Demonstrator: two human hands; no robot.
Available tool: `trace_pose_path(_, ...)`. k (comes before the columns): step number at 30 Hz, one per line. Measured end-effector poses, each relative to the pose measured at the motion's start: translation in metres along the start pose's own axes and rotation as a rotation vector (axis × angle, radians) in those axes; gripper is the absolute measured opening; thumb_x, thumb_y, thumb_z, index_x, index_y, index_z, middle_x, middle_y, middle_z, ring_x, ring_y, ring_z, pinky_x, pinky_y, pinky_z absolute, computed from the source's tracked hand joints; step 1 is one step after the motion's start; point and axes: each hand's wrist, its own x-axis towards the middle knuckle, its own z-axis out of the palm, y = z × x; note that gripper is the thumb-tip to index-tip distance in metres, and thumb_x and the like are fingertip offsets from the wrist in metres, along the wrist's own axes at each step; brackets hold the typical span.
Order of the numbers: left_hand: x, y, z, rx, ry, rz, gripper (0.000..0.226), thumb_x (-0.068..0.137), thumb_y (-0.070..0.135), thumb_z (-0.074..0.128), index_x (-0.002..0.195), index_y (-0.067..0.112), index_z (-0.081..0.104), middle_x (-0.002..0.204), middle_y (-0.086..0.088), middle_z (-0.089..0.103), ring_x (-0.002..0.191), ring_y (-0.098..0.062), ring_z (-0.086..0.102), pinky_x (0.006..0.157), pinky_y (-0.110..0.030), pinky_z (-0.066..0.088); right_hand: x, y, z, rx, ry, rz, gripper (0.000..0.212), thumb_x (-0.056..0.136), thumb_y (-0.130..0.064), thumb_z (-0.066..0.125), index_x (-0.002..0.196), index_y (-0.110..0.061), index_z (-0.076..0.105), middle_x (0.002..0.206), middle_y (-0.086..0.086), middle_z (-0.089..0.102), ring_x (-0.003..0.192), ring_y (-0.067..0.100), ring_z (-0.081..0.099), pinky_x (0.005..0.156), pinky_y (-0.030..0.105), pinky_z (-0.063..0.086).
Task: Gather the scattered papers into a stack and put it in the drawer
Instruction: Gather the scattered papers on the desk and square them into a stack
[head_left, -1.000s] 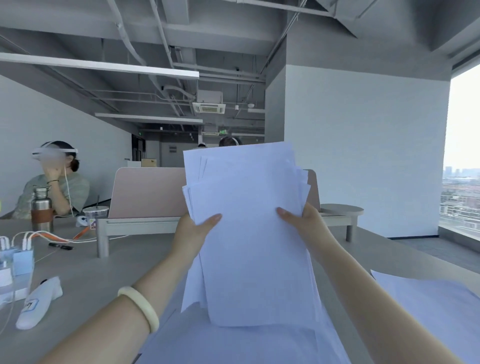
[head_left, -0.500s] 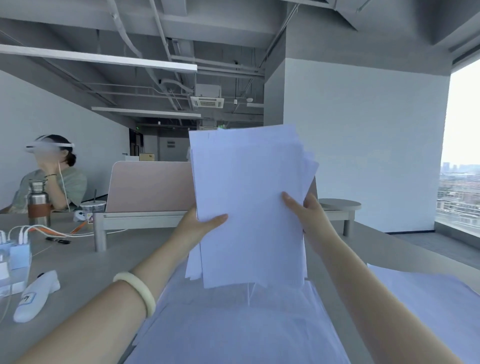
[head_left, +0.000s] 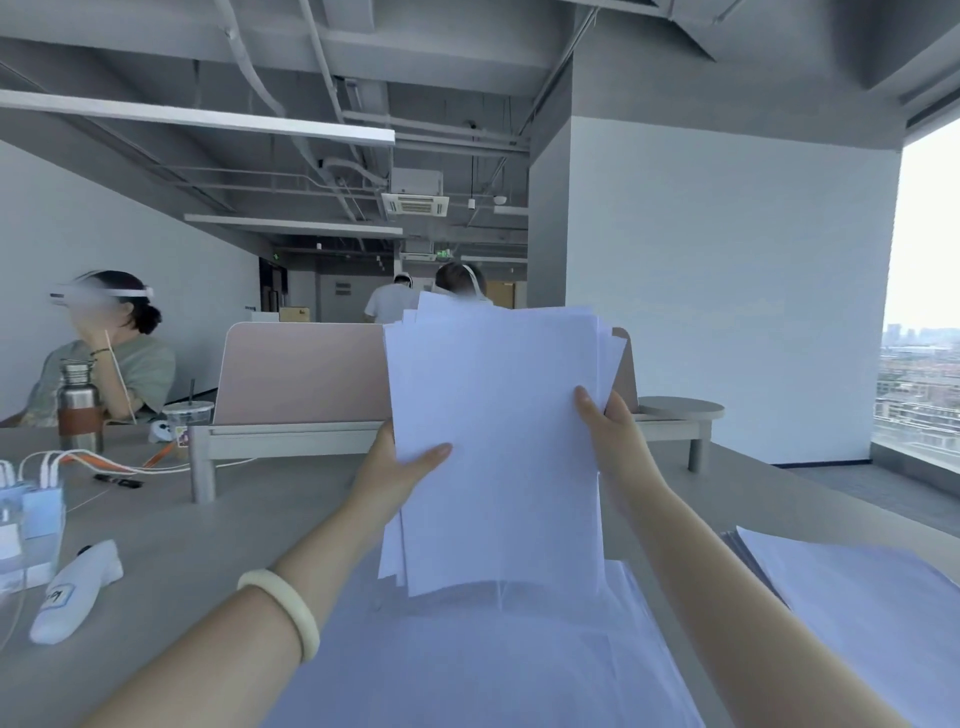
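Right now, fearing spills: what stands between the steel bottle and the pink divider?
A clear plastic cup stands there on the table, as the head view shows.

The upright stack of papers (head_left: 498, 441) hides the fingers of the left hand (head_left: 387, 467) and right hand (head_left: 615, 431), only the thumbs showing on its near face, and covers much of the pink divider (head_left: 306, 374) and all but the head of the person (head_left: 460, 278) at its 12 o'clock. The loose sheets (head_left: 493, 670) at its 6 o'clock run off the bottom edge, and the second pile (head_left: 872, 592) at 4 o'clock is cut by the right edge. At 8 o'clock the label on the white device (head_left: 72, 592) is too small to read.
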Motion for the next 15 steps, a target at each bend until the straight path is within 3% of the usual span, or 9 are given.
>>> trace_pose_path(1,-0.004,-0.003,-0.002,0.009,0.003,-0.034,0.043,0.081,0.014,0.072,0.118,0.02,0.05,0.109,0.008,0.064,0.093,-0.004,0.063,0.074,-0.019,0.05,-0.001,0.006,-0.003,-0.016,0.002,0.035,0.038,0.094,-0.04,0.052,0.119,-0.011,0.051,0.122,0.006,0.062,0.108,0.024,0.064,0.09,0.046,0.054)
trace_pose_path(4,-0.023,-0.032,-0.011,0.079,-0.049,-0.13,0.046,0.08,0.022,0.074,0.115,0.028,0.046,0.112,0.011,0.061,0.093,0.003,0.063,0.07,-0.014,0.049,-0.014,0.041,-0.01,-0.032,-0.034,0.104,0.042,0.09,-0.036,0.061,0.124,-0.014,0.05,0.118,-0.001,0.065,0.098,0.015,0.067,0.074,0.029,0.058)
trace_pose_path(7,-0.035,-0.052,-0.006,0.124,-0.132,-0.166,0.053,0.074,0.034,0.076,0.117,0.037,0.046,0.114,0.017,0.063,0.108,-0.001,0.061,0.082,-0.017,0.049,-0.027,0.061,-0.007,-0.067,-0.083,0.144,0.045,0.085,-0.033,0.069,0.126,-0.019,0.055,0.115,-0.003,0.07,0.101,0.015,0.069,0.088,0.035,0.056)
trace_pose_path(11,-0.027,-0.048,-0.007,0.113,-0.074,-0.153,0.046,0.082,0.023,0.073,0.116,0.034,0.045,0.112,0.018,0.06,0.102,-0.001,0.059,0.085,-0.022,0.048,-0.02,0.051,-0.011,-0.037,-0.089,0.123,0.035,0.087,-0.037,0.066,0.118,-0.022,0.06,0.11,-0.005,0.072,0.097,0.014,0.071,0.08,0.031,0.056)
trace_pose_path(14,-0.028,-0.055,-0.006,0.201,-0.098,-0.158,0.059,0.069,0.044,0.074,0.12,0.032,0.046,0.116,0.012,0.061,0.109,-0.012,0.06,0.092,-0.03,0.047,-0.019,0.051,-0.008,-0.069,-0.058,0.118,0.049,0.079,-0.051,0.066,0.119,-0.024,0.058,0.113,-0.006,0.07,0.102,0.015,0.069,0.088,0.038,0.056)
trace_pose_path(15,-0.031,-0.06,-0.002,0.265,-0.119,-0.157,0.054,0.073,0.042,0.071,0.12,0.033,0.046,0.115,0.012,0.06,0.11,-0.013,0.059,0.092,-0.029,0.047,-0.018,0.056,-0.007,-0.1,-0.032,0.117,0.055,0.074,-0.054,0.067,0.118,-0.023,0.058,0.113,-0.004,0.07,0.103,0.016,0.068,0.091,0.042,0.054)
